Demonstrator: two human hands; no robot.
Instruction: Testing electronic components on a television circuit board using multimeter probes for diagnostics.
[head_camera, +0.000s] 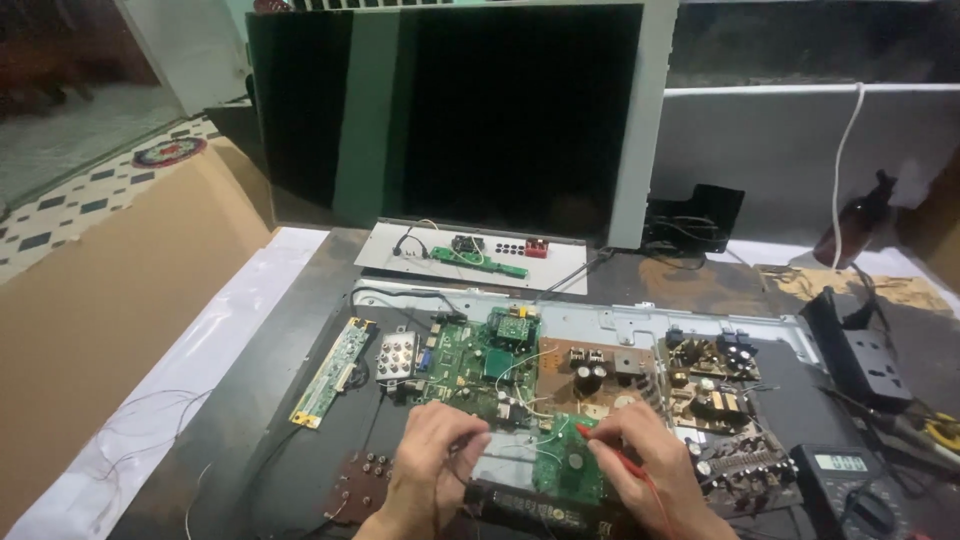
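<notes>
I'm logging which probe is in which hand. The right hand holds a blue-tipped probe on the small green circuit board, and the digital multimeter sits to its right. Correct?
Not quite: the probe in the right hand is red, not blue, as the head view shows. The rest stands: its tip meets the small green circuit board, and the dark digital multimeter lies to the right of that hand.

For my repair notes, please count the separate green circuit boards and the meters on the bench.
Green circuit boards: 5 – long strip board, main board, small module on the main board, small board by the hands, narrow board on the white panel
Meters: 1 – multimeter
Total: 6
</notes>
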